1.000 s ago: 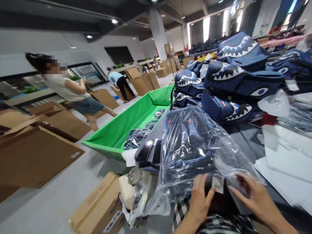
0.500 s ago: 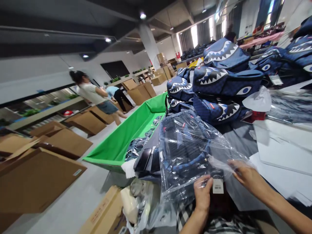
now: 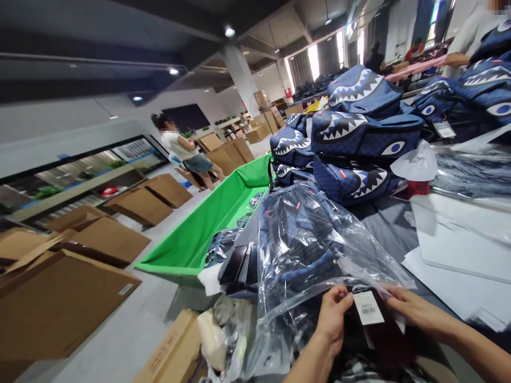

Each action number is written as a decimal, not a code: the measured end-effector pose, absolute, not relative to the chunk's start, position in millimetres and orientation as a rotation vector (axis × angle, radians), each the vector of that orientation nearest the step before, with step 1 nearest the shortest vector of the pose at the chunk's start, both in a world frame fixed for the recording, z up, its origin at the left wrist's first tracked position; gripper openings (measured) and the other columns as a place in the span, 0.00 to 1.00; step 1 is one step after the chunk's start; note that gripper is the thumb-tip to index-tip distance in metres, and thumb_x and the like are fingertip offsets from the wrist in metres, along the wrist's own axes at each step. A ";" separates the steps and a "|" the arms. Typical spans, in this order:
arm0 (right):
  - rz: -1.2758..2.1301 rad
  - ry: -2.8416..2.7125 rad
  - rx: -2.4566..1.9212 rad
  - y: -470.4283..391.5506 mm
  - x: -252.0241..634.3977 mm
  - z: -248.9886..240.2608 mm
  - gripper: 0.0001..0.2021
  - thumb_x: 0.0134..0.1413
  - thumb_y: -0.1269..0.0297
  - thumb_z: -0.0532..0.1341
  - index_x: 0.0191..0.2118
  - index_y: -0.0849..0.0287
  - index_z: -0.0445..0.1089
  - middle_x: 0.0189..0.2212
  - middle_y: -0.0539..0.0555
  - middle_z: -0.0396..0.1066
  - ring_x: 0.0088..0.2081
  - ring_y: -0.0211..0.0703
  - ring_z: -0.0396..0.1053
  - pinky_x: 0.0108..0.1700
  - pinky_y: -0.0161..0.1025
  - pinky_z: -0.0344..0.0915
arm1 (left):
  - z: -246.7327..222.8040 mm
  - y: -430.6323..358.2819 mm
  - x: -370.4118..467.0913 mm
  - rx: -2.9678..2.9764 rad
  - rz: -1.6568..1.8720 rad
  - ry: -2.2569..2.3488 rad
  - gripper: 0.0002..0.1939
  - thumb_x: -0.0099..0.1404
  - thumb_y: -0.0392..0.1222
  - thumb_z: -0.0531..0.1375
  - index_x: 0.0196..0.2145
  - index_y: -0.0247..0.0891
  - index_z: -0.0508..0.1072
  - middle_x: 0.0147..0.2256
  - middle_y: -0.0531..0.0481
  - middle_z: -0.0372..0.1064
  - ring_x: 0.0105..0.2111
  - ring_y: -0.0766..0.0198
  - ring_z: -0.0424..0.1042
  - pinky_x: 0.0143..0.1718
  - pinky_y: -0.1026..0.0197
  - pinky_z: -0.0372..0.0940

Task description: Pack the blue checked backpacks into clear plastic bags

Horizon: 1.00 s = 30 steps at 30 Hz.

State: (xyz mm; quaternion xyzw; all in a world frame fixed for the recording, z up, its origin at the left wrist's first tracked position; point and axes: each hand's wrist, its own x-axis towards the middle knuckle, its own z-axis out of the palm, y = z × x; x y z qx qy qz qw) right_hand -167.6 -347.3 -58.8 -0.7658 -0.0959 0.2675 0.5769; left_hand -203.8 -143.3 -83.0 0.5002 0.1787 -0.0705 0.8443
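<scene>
From where I stand, the wearer's left hand [image 3: 333, 314] has thumb and fingers pressed together, its grip pinching the near edge of the clear plastic [image 3: 361, 250]. The right hand [image 3: 413, 308] touches the same edge farther right, fingers bent; whether that grip is closed on it I can't tell. The bag [image 3: 301, 229] lies inside the plastic, on the table [image 3: 381, 221], ahead of both hands and mostly off to the left of them, its blue straps showing through the shine. Between the hands hangs a white tag [image 3: 369, 307] with a barcode, over a dark red card [image 3: 389, 340] that reaches down toward the person's lap. Just beyond the bag there's a stack of blue shark-face backpacks [image 3: 359, 133], all teeth and eyes, and to the right white sheets [image 3: 459, 239] spread near a small red thing [image 3: 418, 187]. Left of the bag stands the green bin [image 3: 207, 223], with wrapped bags [image 3: 221, 242] inside, and past it cardboard boxes [image 3: 72, 298] on the floor and a person [image 3: 187, 146] in a white top.
</scene>
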 end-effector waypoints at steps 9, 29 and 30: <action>0.754 -0.301 -1.711 -367.6 -210.5 -81.8 0.38 0.51 0.31 0.58 0.51 0.62 0.78 0.49 0.62 0.76 0.52 0.62 0.72 0.58 0.53 0.68 | -99.8 -143.4 -208.5 1.070 -0.103 0.408 0.33 0.34 0.59 0.80 0.28 0.35 0.70 0.23 0.58 0.65 0.24 0.72 0.63 0.28 0.68 0.58; -1.055 -0.723 -2.483 -345.3 -244.9 -132.0 0.19 0.70 0.70 0.45 0.44 0.60 0.74 0.34 0.55 0.78 0.20 0.35 0.72 0.21 0.29 0.63 | -48.5 -145.7 -149.0 2.464 0.309 -1.947 0.09 0.74 0.40 0.56 0.48 0.41 0.74 0.40 0.48 0.77 0.43 0.59 0.75 0.44 0.58 0.67; -1.021 -0.734 -2.460 -348.5 -249.3 -136.7 0.19 0.69 0.69 0.46 0.46 0.57 0.76 0.34 0.54 0.78 0.21 0.34 0.72 0.22 0.28 0.63 | -47.9 -149.1 -143.1 2.427 0.233 -2.060 0.07 0.73 0.40 0.57 0.44 0.39 0.76 0.34 0.50 0.77 0.38 0.59 0.75 0.39 0.59 0.67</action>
